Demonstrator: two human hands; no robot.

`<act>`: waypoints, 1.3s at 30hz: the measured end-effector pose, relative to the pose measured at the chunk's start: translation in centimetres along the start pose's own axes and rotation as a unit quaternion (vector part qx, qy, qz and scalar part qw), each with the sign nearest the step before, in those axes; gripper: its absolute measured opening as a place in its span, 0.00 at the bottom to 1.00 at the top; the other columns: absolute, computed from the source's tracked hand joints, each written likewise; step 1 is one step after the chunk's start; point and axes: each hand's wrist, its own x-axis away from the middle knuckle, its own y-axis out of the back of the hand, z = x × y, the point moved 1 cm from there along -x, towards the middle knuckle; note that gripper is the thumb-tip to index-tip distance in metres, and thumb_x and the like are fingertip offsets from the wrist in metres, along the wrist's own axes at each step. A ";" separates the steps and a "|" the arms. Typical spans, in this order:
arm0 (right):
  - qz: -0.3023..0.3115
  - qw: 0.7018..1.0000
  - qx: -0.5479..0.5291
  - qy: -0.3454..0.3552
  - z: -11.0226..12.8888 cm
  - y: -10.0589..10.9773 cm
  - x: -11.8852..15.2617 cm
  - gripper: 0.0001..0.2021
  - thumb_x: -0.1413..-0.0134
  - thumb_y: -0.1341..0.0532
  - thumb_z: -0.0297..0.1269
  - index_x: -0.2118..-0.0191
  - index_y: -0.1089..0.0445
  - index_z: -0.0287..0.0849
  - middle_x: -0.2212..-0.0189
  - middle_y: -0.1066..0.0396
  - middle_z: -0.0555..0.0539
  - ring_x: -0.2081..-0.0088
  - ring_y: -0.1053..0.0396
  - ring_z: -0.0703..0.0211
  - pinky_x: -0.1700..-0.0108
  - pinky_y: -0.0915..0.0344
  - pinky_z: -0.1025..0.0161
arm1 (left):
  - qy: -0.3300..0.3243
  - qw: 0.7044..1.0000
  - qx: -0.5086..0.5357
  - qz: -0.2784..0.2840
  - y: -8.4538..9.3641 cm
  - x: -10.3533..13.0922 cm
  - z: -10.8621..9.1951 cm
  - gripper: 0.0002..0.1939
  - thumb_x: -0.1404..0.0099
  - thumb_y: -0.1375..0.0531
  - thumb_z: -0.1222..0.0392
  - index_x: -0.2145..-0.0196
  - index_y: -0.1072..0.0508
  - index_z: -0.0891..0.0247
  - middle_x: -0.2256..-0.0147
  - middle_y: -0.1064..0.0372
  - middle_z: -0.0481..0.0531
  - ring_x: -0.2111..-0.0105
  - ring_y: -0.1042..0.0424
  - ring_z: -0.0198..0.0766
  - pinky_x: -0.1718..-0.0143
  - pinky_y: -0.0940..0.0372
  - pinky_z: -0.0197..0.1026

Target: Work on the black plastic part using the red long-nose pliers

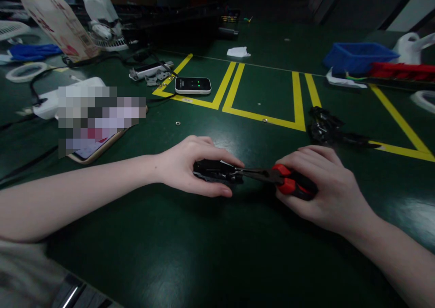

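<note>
My left hand (193,165) is closed around a small black plastic part (214,171), thumb along its near side and fingers along its far side. My right hand (319,185) grips long-nose pliers (287,180) with red and black handles. The dark jaws point left, and their tips meet the right end of the black part, where small metallic bits show. Whether the tips are clamped on something there is too small to tell. Both hands are just above the green table (190,253).
A phone (108,127) and white power strip (74,95) lie left. A small device with a green light (193,85) sits beyond my hands, near yellow tape. Black parts (324,127), a blue bin (360,58) and a red strip (404,74) are at right.
</note>
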 end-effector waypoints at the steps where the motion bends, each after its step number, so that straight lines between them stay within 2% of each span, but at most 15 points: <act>1: 0.001 1.000 0.001 0.001 0.1 0.0 0.0 0.10 0.48 0.39 0.37 0.58 0.35 0.49 0.67 0.27 0.48 0.64 0.30 0.49 0.52 0.39 0.44 | -0.003 1.000 -0.008 0.005 0.0 0.0 0.0 0.20 0.39 0.32 0.53 0.52 0.23 0.66 0.62 0.20 0.53 0.69 0.27 0.35 0.61 0.35 0.38; 6: 0.014 1.000 0.005 0.007 0.3 -0.1 -0.1 0.11 0.48 0.39 0.38 0.58 0.36 0.50 0.66 0.27 0.48 0.63 0.29 0.48 0.52 0.38 0.42 | -0.012 0.998 -0.045 0.036 -0.2 0.0 0.1 0.21 0.38 0.33 0.51 0.51 0.24 0.64 0.61 0.19 0.52 0.70 0.26 0.35 0.59 0.36 0.41; 16: 0.015 1.000 0.005 0.004 0.3 -0.1 -0.2 0.11 0.48 0.40 0.38 0.58 0.37 0.51 0.67 0.27 0.48 0.64 0.29 0.47 0.53 0.38 0.42 | -0.018 0.999 -0.036 0.026 -0.1 0.1 0.0 0.20 0.37 0.33 0.52 0.49 0.25 0.62 0.59 0.19 0.52 0.68 0.25 0.35 0.59 0.36 0.40; 20: 0.011 1.000 0.002 0.005 0.3 -0.1 -0.1 0.10 0.47 0.40 0.38 0.58 0.37 0.50 0.66 0.27 0.48 0.64 0.29 0.47 0.53 0.38 0.42 | -0.030 0.999 -0.030 0.028 -0.1 0.1 0.0 0.19 0.36 0.34 0.53 0.49 0.24 0.63 0.61 0.19 0.52 0.68 0.24 0.35 0.60 0.37 0.40; 31: 0.006 1.000 0.002 0.005 0.1 -0.2 -0.1 0.10 0.46 0.39 0.37 0.57 0.37 0.50 0.67 0.28 0.47 0.64 0.29 0.47 0.55 0.37 0.40 | -0.027 0.999 -0.026 0.030 -0.2 0.2 0.1 0.23 0.36 0.34 0.51 0.46 0.26 0.62 0.60 0.19 0.53 0.68 0.24 0.36 0.60 0.37 0.41; 39: 0.007 1.000 0.004 0.008 0.2 -0.1 -0.1 0.10 0.46 0.39 0.37 0.57 0.37 0.49 0.67 0.29 0.47 0.64 0.30 0.47 0.54 0.37 0.40 | -0.039 0.999 -0.032 0.018 -0.1 0.1 0.1 0.23 0.37 0.33 0.53 0.48 0.25 0.67 0.61 0.19 0.54 0.70 0.25 0.35 0.61 0.37 0.40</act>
